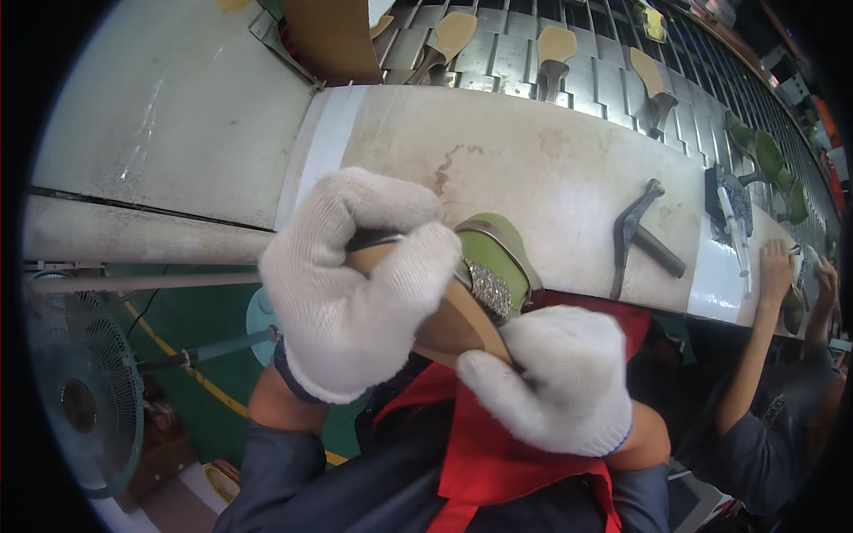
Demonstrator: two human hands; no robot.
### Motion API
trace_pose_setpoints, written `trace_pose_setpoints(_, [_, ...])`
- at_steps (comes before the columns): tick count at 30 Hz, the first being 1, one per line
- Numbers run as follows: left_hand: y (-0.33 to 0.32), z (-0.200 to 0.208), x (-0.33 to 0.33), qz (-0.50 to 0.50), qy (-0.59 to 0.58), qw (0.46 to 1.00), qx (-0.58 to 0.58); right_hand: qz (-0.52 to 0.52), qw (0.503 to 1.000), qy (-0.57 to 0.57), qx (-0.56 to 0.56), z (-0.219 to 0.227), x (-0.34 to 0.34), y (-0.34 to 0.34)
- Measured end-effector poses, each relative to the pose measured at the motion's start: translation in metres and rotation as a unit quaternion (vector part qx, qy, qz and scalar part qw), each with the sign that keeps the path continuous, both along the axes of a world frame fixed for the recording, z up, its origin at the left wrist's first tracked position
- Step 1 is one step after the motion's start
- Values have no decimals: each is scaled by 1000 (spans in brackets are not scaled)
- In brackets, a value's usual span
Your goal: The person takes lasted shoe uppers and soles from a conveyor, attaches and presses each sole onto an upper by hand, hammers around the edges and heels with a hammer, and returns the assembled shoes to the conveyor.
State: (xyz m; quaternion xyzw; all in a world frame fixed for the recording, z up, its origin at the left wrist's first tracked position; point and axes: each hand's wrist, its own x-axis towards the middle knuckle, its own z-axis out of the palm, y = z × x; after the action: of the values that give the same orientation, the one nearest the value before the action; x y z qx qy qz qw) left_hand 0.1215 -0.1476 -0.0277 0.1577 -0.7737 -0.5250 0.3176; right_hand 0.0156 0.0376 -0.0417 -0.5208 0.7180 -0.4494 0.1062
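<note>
Between my white-gloved hands is a sandal (462, 322) on a green shoe last (484, 233), held tilted at the near edge of the workbench. Its tan sole faces me, and a glittery silver strap and a thin metallic strap cross the last. My left hand (360, 284) is closed around one end of the sandal, thumb pressed along the sole edge. With thumb and fingers, my right hand (555, 377) pinches the other end. The gloves hide both ends of the sandal. To the right, a hammer (653, 235) with a dark metal head lies on the bench.
Beyond the workbench (569, 155), a slatted metal conveyor (506, 53) carries several tan heeled soles (555, 44) and green lasts (757, 149). At the right, a co-worker's hands (777, 271) work near a dark block with a pen-like tool. A fan (89, 400) stands at lower left.
</note>
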Motion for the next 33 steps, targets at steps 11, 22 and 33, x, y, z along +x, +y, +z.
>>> trace_pose_setpoints(11, [-32,-115,-81,-241,154,818,499,-210,958,-154,-116,23,-90,30])
trace_pose_setpoints(22, [-53,-128,-100,-168,110,944,261,-180,970,-160,9,-85,-30,33])
trace_pose_setpoints(33, [-41,-122,-89,-163,76,966,187,-41,976,212,-9,14,-53,-25])
